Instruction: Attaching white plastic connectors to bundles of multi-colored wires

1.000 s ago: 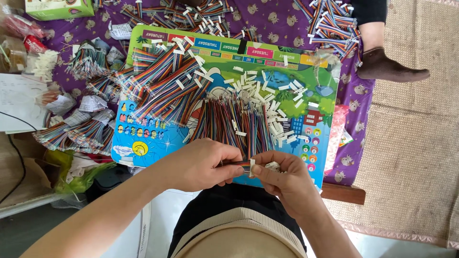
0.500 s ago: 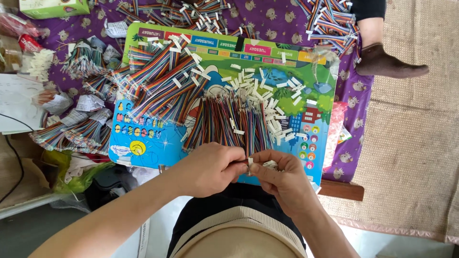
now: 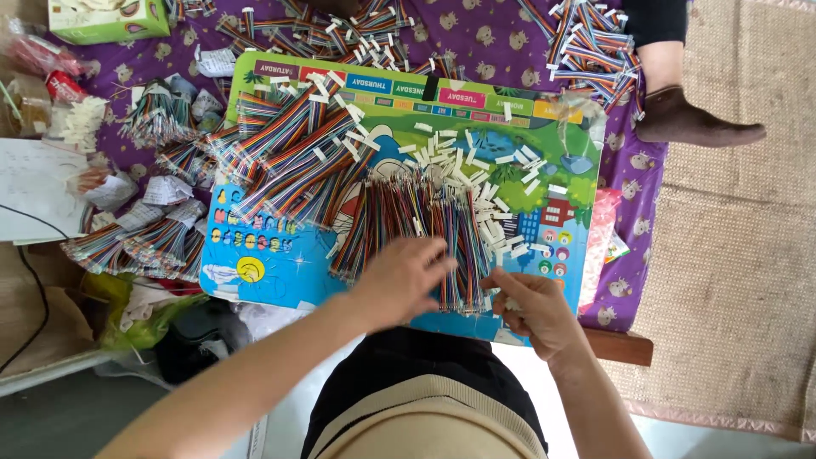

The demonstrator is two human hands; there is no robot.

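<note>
A loose pile of thin multicoloured wires [image 3: 416,212] lies on a colourful picture board [image 3: 255,272] across my lap. My left hand [image 3: 404,280] reaches over the near end of the pile, fingers apart and resting on the wires. My right hand [image 3: 531,310] sits at the pile's right near corner. Its fingers are curled and pinched on what looks like a thin wire with a white end. Several small white connector housings [image 3: 476,161] are scattered beyond the pile.
Bundles of rainbow ribbon cable [image 3: 289,153] lie on the board's left side, and more [image 3: 586,42] cover the purple cloth [image 3: 501,34] behind. Tied bundles [image 3: 136,242] lie at left. Another person's socked foot [image 3: 693,123] rests at the far right. A green box [image 3: 102,17] stands at the back left.
My hands were pinched together on one wire in front of the pile. The left hand has let go and moved forward onto the wires. The right hand stayed near the corner.
</note>
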